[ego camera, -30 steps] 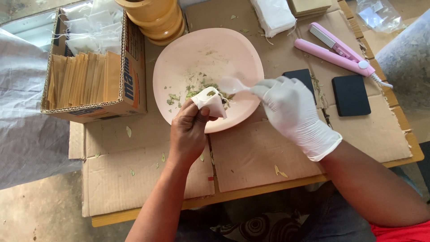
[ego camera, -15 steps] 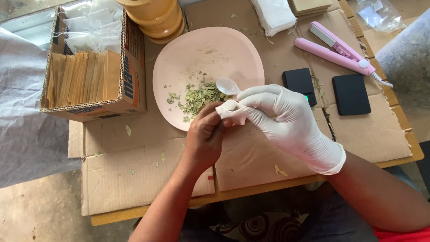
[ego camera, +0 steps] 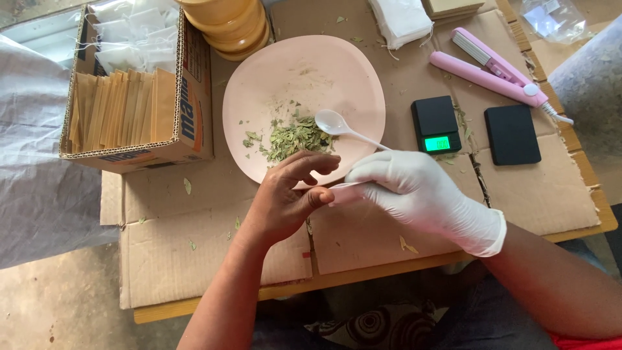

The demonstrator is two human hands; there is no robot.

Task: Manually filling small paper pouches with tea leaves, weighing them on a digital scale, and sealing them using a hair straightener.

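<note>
bare left hand (ego camera: 285, 201) curled at the near rim of a pink plate (ego camera: 259, 97), fingers (ego camera: 317, 162) narrow, thumb pressed toward the gloved right hand (ego camera: 414, 191). something small and pale sits pinched between the two hands, too hidden to tell what it is. right hand in a white glove, fingers closed on the handle of a white plastic spoon (ego camera: 337, 123), whose bowl lies on the plate just beside a pile of dried green leaves (ego camera: 295, 137). pile sits in the near half of the plate, a few loose flakes to its left.

tabletop (ego camera: 194, 259) is covered in flattened brown cardboard sheets, creased and overlapping, leaf crumbs scattered on them. wooden edge of the tabletop shows along the near side.

left of the plate: open cardboard box (ego camera: 194, 116) packed with upright tan paper envelopes (ego camera: 123, 107) and white mesh bags (ego camera: 136, 39) behind them. behind the plate: stack of tan bowls (ego camera: 230, 23). right of the plate: small black scale (ego camera: 435, 123) with a lit green display, then a black flat lid (ego camera: 512, 134). pink flat sealing iron (ego camera: 489, 68) lies farther back on the right, a stack of white bags (ego camera: 402, 19) near it.

grey-white plastic sheeting (ego camera: 39, 162) hangs at the far left. bare concrete floor (ego camera: 58, 304) below the tabletop. daylight, no walls in view.
</note>
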